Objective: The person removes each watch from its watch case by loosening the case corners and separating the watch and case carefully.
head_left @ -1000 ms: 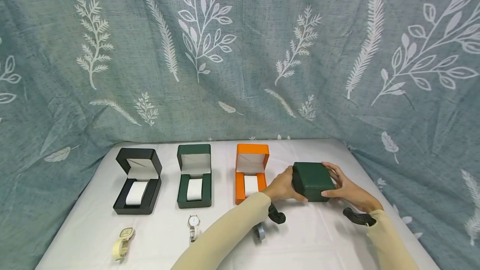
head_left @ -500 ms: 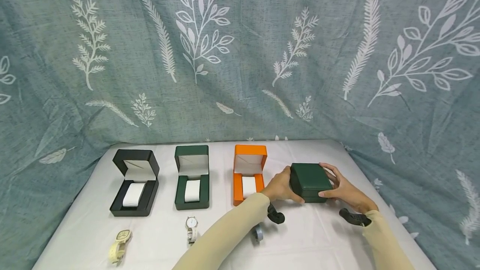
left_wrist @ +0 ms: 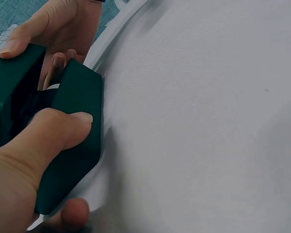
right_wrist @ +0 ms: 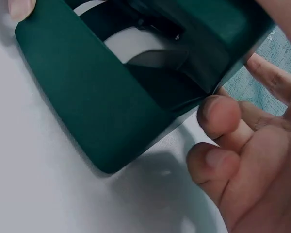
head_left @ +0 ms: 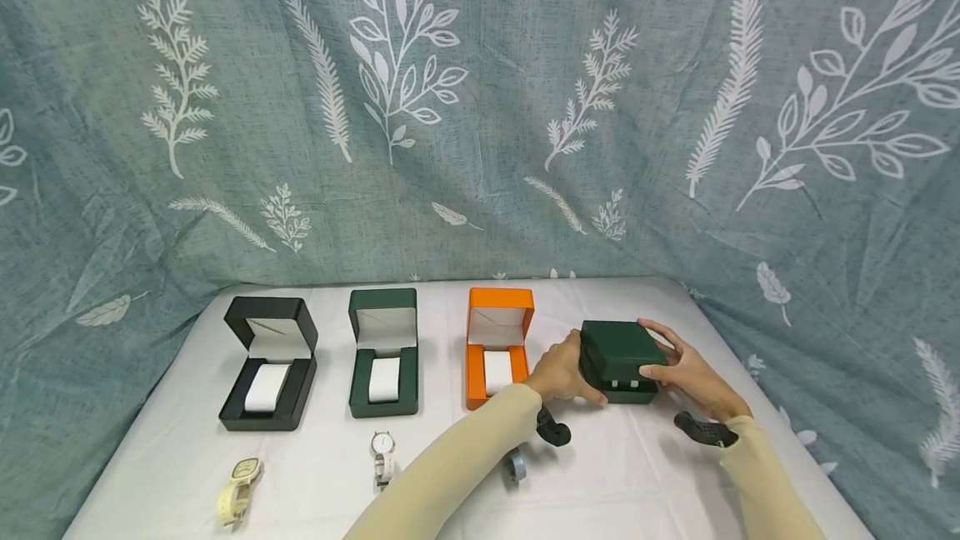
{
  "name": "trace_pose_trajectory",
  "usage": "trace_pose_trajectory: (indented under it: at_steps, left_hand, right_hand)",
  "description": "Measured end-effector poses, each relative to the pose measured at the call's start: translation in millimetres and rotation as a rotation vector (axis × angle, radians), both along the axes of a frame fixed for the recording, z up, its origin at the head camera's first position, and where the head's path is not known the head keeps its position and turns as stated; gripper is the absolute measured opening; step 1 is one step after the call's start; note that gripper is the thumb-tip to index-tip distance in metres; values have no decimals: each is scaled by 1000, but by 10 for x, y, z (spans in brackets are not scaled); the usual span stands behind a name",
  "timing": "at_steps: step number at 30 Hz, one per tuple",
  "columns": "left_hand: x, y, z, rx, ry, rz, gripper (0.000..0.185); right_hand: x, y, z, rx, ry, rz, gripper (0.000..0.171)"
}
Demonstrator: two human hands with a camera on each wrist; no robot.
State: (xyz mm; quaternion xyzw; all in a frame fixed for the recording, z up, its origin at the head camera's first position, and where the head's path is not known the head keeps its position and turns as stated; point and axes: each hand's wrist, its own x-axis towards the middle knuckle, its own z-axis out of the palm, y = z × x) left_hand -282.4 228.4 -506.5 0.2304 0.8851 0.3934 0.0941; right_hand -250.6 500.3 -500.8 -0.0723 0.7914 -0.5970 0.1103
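A dark green watch box (head_left: pixel 621 348) sits on the white table at the right, its lid raised a crack so a white strip shows at the front. My left hand (head_left: pixel 561 373) grips the base from the left, the thumb pressed on the base's front wall (left_wrist: pixel 72 136). My right hand (head_left: pixel 678 369) holds the lid (right_wrist: pixel 218 29) from the right, with its thumb on the front edge. In the right wrist view the white cushion (right_wrist: pixel 136 51) shows inside, between the base (right_wrist: pixel 87 102) and the lid.
Three open boxes stand in a row to the left: black (head_left: pixel 270 365), green (head_left: pixel 383 354), orange (head_left: pixel 497 346). A cream watch (head_left: pixel 238 486), a white-faced watch (head_left: pixel 384 450) and a bluish watch (head_left: pixel 516 465) lie near the front edge. A leaf-print curtain (head_left: pixel 480 107) hangs behind.
The dark green box was closed in the earlier frames; its lid now stands slightly lifted at the front. Both hands stay on the box in nearly the same places.
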Motion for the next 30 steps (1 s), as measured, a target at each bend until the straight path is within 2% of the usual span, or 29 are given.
trace_pose_trajectory:
  at_steps: [11, 16, 18, 24, 30]
  left_hand:
    - [1, -23, 55, -35, -9, 15, 110]
    - [1, -24, 54, -36, -10, 16, 108]
    - [4, -18, 49, -60, 2, 16, 109]
    - [22, -2, 43, -137, 23, 16, 116]
    - [30, -11, 45, -119, 5, 19, 113]
  right_hand:
    - [-71, -50, 74, 74, 44, -81, 72]
    - [-89, -65, 86, 77, 59, -67, 67]
    - [-89, -62, 85, 79, 70, -51, 66]
    - [-79, -66, 96, 81, 78, -77, 63]
    - [-103, -89, 122, 108, 74, -79, 62]
